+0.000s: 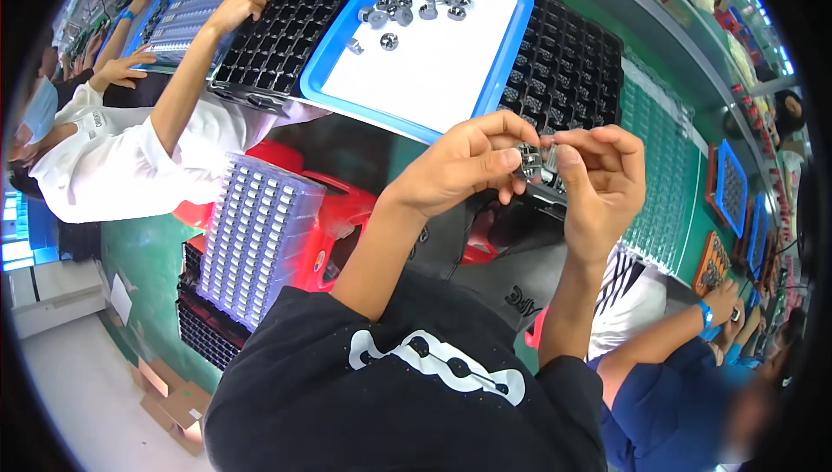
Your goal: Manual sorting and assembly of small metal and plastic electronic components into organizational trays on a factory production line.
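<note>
Just past the near edge of the blue tray, my left hand (472, 162) pinches a small dark grey metal part (529, 162) between thumb and fingers. My right hand (604, 179) is close beside it, thumb and forefinger closed on a small pale silvery piece (550, 165) whose kind I cannot make out. The two pieces are very near each other; whether they touch is unclear. Several small round grey metal parts (402, 14) lie in the upper part of the white-lined blue tray (310, 82).
Black moulded trays with pockets stand left (295, 26) and right (568, 60) of the blue tray. Farther right are clear moulded trays (654, 169). A person in white (130, 160) works at left, another in dark blue (650, 385) at right. A red stool (342, 212) holds stacked trays (256, 242).
</note>
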